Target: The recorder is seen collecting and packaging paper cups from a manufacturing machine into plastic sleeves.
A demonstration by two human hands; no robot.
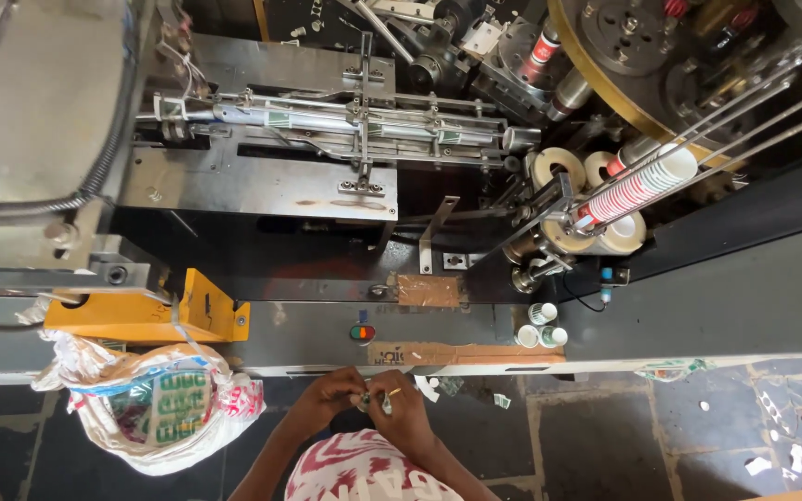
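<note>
Seen from above, our left hand [327, 397] and right hand [406, 413] meet just in front of the grey steel cup-forming machine [327, 176], fingers of both closed on a small pale crumpled piece of paper cup [373, 399] held between them at chest height, over the dark stone floor [587, 436]. A white woven sack printed in green and red [155, 404] slumps to our left beneath a yellow metal bracket [155, 315]; a row of red-and-white paper cups [642, 186] lies in the guide rods at upper right. We judge the grip precarious: the piece is tiny and pinched only by fingertips, so a slip could send it down among the paper scraps [503, 401] littering the floor. Leaning closer could also bring our hands near the machine's exposed parts.
</note>
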